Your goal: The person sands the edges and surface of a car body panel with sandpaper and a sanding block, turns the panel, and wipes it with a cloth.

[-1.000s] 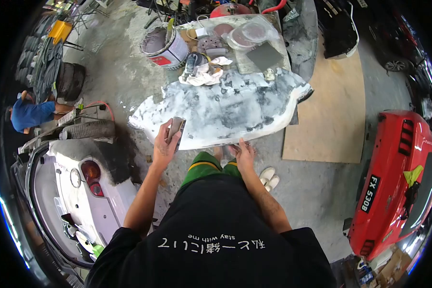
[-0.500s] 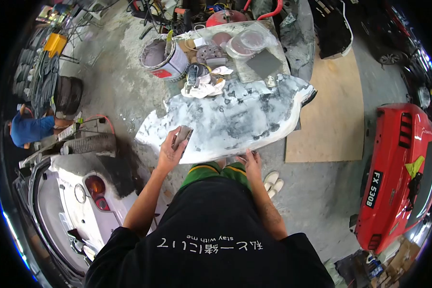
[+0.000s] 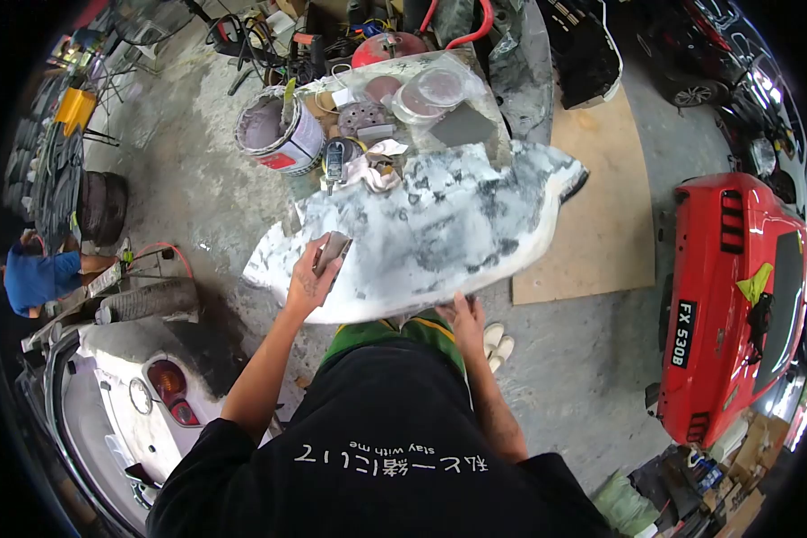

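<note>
A long curved car bumper (image 3: 421, 224), patchy white and dark grey, lies crosswise in front of me. My left hand (image 3: 308, 285) is closed around a grey-brown folded piece of sandpaper (image 3: 334, 251), held at the bumper's left part. My right hand (image 3: 464, 325) is at the bumper's near edge, with its fingers curled against it; part of the grip is hidden. Beyond the far edge sit a crumpled whitish cloth (image 3: 374, 175) and a dark handheld tool (image 3: 334, 160).
A paint bucket (image 3: 280, 143) holds a putty-like mass and a spatula. Sanding discs (image 3: 360, 117) and clear lids (image 3: 432, 94) lie on a low board. Plywood (image 3: 592, 215) covers floor at right. A red car (image 3: 722, 305), a white car part (image 3: 117, 386) and another person (image 3: 40, 278) are around.
The bumper has shifted nearer to me and to the right against the floor, along with my hands. The whole view has turned slightly. Both hands keep their grip.
</note>
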A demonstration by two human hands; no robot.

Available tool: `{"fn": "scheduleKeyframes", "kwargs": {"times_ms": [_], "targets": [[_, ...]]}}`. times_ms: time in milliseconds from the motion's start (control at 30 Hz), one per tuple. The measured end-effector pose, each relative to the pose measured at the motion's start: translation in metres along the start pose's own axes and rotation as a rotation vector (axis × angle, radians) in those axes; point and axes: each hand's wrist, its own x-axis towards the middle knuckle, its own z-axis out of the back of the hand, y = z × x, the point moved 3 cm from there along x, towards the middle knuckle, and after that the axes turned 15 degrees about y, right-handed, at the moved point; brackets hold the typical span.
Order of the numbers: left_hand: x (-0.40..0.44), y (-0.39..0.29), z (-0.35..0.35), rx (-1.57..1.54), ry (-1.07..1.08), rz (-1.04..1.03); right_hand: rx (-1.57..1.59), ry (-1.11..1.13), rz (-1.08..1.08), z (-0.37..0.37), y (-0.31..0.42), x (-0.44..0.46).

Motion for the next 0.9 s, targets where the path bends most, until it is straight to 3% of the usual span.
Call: {"fn": "scheduleKeyframes", "kwargs": {"times_ms": [233,400,433,500,567,633,700,800,833,900], "targets": [[-0.011,-0.004,-0.017,0.005,-0.051,-0.045,-0.086,-0.038,-0.057,0.024,0.027,0.083],[-0.017,-0.015,-0.044,0.008,-0.029,-0.002,-0.087,0.095,-0.114,0.044,0.040,0.112],[-0.010,-0.020,-0.054,0.016,-0.020,-0.070,-0.090,0.095,-0.119,0.044,0.057,0.113],[0.006,-0.028,-0.072,0.021,-0.019,-0.129,-0.768,0.013,-0.401,0.054,0.102,0.111],[0.026,-0.046,-0.098,0.255,0.003,-0.319,-0.886,-0.178,-0.182,0.059,0.152,0.116],[0.048,-0.053,-0.133,0.238,0.066,-0.282,-1.136,-0.232,0.271,0.080,0.181,0.141],[0.073,-0.057,-0.167,0.224,0.135,-0.244,-1.320,-0.329,0.562,0.109,0.187,0.191],[0.116,-0.055,-0.210,0.345,0.274,-0.176,-1.158,-0.180,0.266,0.102,0.202,0.242],[0.128,-0.053,-0.220,0.426,0.274,-0.257,-1.127,-0.107,0.134,0.098,0.203,0.256],[0.138,-0.044,-0.231,0.501,0.281,-0.312,-1.114,-0.080,0.087,0.126,0.180,0.303]]}}
